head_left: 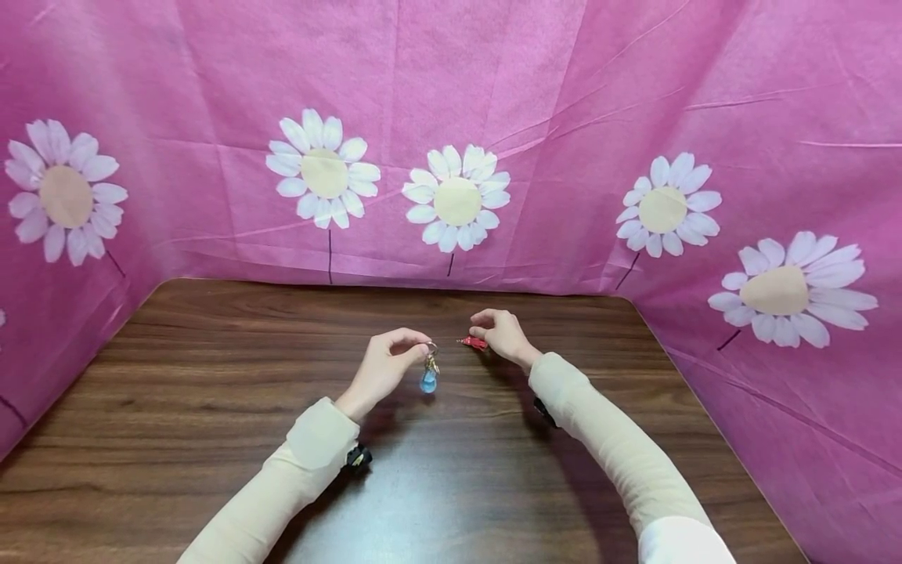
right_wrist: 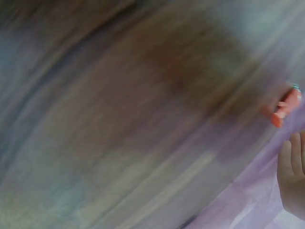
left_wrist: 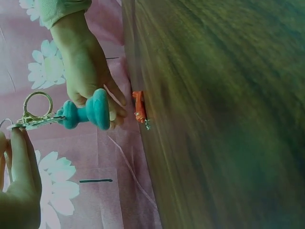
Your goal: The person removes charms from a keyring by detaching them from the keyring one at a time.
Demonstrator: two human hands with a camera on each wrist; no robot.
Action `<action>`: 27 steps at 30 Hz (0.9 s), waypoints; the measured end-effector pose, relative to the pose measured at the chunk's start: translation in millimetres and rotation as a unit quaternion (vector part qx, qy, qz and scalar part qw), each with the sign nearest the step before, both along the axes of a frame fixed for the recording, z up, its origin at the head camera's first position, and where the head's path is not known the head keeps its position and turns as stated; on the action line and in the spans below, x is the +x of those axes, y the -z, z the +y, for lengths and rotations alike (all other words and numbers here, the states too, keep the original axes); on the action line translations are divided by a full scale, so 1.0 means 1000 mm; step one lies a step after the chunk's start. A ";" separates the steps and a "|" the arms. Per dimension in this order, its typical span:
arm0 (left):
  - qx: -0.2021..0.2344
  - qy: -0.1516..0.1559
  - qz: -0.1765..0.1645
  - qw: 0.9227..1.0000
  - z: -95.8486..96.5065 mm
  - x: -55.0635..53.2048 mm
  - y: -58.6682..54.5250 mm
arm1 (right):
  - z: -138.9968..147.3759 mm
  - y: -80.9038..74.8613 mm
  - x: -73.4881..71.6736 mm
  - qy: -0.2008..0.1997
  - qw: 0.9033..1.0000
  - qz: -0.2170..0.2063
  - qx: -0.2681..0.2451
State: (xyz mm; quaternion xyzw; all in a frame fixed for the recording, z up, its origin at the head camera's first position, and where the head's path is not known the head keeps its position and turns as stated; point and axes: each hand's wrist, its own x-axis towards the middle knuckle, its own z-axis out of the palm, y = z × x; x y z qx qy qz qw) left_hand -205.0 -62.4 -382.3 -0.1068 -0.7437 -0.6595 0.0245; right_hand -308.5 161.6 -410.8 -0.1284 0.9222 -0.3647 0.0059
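Blue keychain (head_left: 428, 381) is pinched by its ring in left grip (head_left: 384, 368), charm hung below the fingertips, held above desk (head_left: 458, 486). Red trinket (head_left: 475, 343) is laid on desk just beside right grip (head_left: 506, 337), metal end pointed toward left grip; right fingers are loosely extended, nothing held.

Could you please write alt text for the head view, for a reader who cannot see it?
A person's left hand holds a keyring above a brown table, a blue charm hanging from it. The right hand is close to a red trinket lying on the table. Behind is pink cloth with large white flowers.
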 end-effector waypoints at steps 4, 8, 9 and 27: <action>-0.001 0.010 -0.002 1.000 0.001 0.006 -0.010 | 0.001 -0.008 0.004 0.004 0.999 0.008 -0.031; -0.019 0.013 0.009 1.000 0.004 0.015 -0.027 | 0.000 -0.017 0.013 0.000 0.997 0.021 -0.071; -0.022 0.013 0.012 1.000 0.005 0.018 -0.031 | 0.000 -0.019 0.016 0.000 0.996 0.021 -0.083; -0.014 0.010 0.026 1.000 0.013 0.026 -0.037 | -0.024 -0.054 0.107 -0.085 0.978 -0.018 -0.188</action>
